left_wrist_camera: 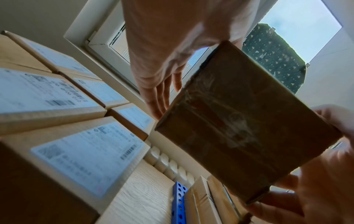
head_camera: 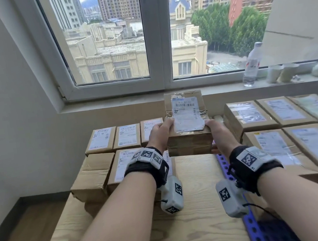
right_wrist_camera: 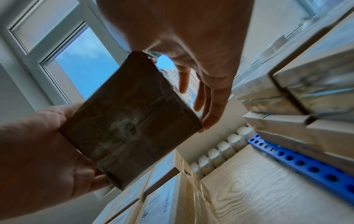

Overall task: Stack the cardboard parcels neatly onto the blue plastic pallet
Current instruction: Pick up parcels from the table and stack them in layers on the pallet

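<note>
Both hands, left hand (head_camera: 159, 133) and right hand (head_camera: 216, 131), clamp a parcel (head_camera: 187, 124) mid-frame above the table (head_camera: 195, 206); many parcels crowd the pallet (head_camera: 223, 164) at right, several wait at left.

I'm looking at a pale wood-grain table (head_camera: 195, 206) below the window. On its left part sit cardboard parcels (head_camera: 105, 151) with white labels, packed side by side in two rows, the near-left ones stacked on others. A blue plastic pallet (head_camera: 255, 227) with round holes lies along the table's right side, touching the bare wood strip in the middle. More labelled parcels (head_camera: 276, 125) lie on that pallet, close together, flat, labels up
</note>
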A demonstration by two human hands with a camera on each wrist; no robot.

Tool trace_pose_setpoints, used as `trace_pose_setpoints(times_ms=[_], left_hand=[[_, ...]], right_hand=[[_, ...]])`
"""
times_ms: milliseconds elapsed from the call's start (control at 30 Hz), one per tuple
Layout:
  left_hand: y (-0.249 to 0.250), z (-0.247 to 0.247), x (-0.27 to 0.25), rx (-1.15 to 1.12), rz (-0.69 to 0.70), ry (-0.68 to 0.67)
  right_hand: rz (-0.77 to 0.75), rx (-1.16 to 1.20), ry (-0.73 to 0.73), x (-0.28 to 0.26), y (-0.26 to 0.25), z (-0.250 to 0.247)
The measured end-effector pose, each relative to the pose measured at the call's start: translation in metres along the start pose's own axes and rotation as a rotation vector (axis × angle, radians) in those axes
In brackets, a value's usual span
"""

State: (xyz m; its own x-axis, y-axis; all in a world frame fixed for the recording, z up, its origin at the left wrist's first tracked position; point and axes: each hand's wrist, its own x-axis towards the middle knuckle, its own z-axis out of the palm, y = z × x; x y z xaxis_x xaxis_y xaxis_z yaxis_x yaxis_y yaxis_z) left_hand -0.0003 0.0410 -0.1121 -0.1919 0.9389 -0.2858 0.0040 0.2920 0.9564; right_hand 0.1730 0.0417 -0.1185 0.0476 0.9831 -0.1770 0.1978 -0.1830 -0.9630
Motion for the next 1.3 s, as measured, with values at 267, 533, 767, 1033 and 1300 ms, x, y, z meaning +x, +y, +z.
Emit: trace_pose_setpoints(times_ms=[267,533,767,1033,1300], left_hand=[[-0.004,0.04,-0.032,-0.039,0.006,-0.124],[0.013,0.094,-0.057,-0.094,0.058,-0.126],[0.017,0.172,-0.054,-0.124,0.091,-0.169],[0.027,0.294,-0.052,-0.179,0.084,-0.212],[0.039,0.41,-0.068,-0.07,0.075,-0.255]], right_hand=[[0.035,0.045,0.049,-0.049,0.007,-0.051],[0.026,0.088,0.03,-0.068,0.008,-0.11],[-0.025,0.046,0.063,-0.062,0.012,-0.181],[-0.035,0.056,0.062,-0.032,0.019,-0.298],[-0.02,0.151,0.043,0.037,0.056,-0.415]])
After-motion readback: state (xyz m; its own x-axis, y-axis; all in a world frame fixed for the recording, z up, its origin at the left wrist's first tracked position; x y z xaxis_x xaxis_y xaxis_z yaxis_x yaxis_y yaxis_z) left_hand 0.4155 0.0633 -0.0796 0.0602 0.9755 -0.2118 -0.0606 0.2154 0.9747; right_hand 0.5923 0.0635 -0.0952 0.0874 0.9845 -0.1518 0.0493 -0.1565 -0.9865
